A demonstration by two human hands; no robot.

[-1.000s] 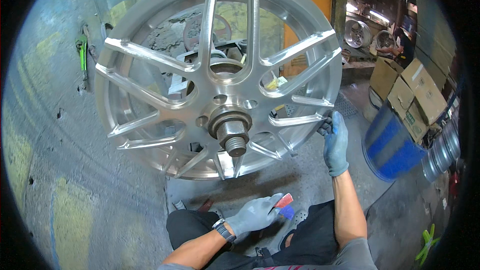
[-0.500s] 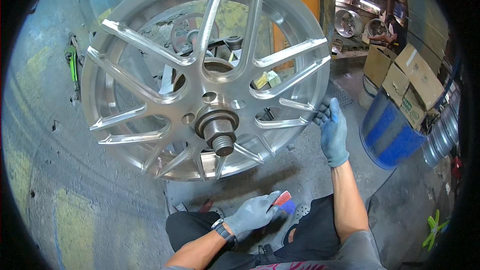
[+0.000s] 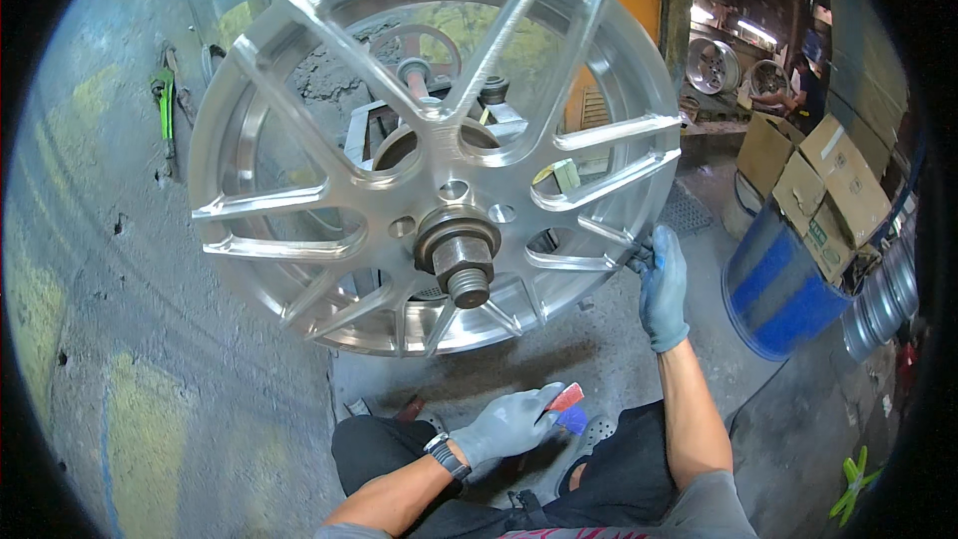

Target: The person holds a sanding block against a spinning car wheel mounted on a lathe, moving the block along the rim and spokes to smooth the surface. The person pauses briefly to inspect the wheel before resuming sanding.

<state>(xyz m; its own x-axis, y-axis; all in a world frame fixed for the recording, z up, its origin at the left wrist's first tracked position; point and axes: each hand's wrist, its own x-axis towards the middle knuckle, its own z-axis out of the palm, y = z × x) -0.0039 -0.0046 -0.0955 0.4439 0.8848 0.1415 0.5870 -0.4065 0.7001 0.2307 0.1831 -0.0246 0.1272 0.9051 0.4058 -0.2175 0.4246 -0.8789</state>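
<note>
Plainly, wheel: a large alloy rim (image 3: pixel 439 140), brushed silver metal, thin paired spokes, standing upright on a threaded steel hub (image 3: pixel 459 258); it fills the upper middle of the view
Right hand (image 3: pixel 663 287): grey knit glove; fingers curled on the rim's lower right edge
Left hand (image 3: pixel 507 423): gloved likewise; closed around a small red and blue tool (image 3: pixel 567 407), low, well apart from the rim
Floor (image 3: pixel 140 379): rough, stained concrete with yellowish patches
Room: blue drum (image 3: pixel 783 284); cardboard boxes (image 3: pixel 813 180); more rims (image 3: pixel 714 65) behind
</note>
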